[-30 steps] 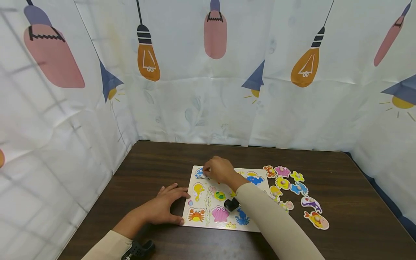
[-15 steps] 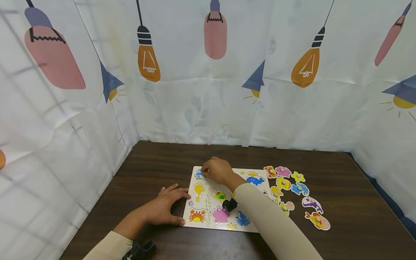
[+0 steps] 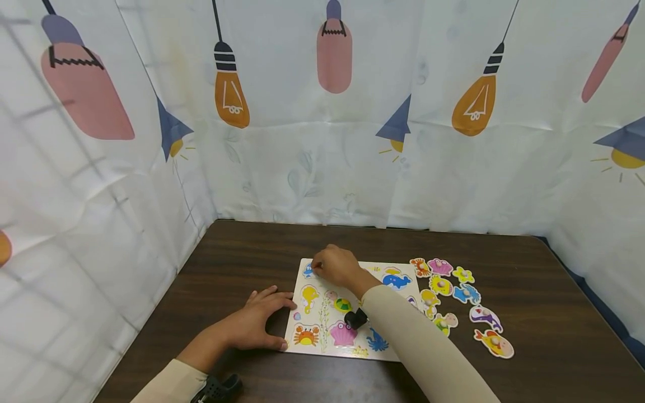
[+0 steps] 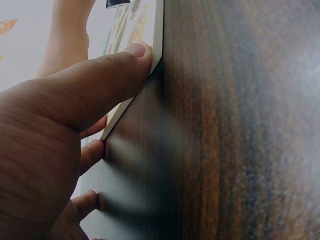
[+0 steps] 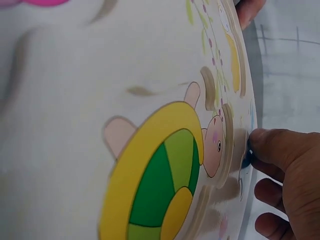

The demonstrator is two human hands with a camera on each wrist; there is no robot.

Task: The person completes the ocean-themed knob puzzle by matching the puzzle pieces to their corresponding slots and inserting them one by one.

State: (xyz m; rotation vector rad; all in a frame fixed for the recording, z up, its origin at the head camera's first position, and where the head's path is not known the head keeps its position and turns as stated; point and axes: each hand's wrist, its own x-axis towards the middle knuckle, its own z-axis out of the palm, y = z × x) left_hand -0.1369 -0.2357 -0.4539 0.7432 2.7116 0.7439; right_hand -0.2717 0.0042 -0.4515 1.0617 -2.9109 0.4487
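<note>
A white puzzle board (image 3: 378, 354) with sea-animal cutouts lies on the table. My right hand (image 3: 337, 266) reaches over to its far left corner. There the thumb and fingers pinch a blue puzzle piece (image 5: 246, 159), mostly hidden by the hand. Beside the board's left edge rests my left hand (image 3: 259, 319), fingers spread, thumb on the near corner. The left wrist view shows the thumb (image 4: 137, 52) against the board's edge. A printed turtle (image 5: 162, 185) fills much of the right wrist view.
Several loose knobbed pieces lie right of the board, among them a pink shell (image 3: 440, 267), a blue octopus (image 3: 466, 294), a purple dolphin (image 3: 486, 318) and a red-yellow fish (image 3: 494, 343). The brown table (image 3: 549, 313) meets a patterned curtain (image 3: 322, 179) behind.
My right hand has shifted slightly left at the board's far left corner, covering more of the blue piece there. The left hand stays in place on the board's edge.
</note>
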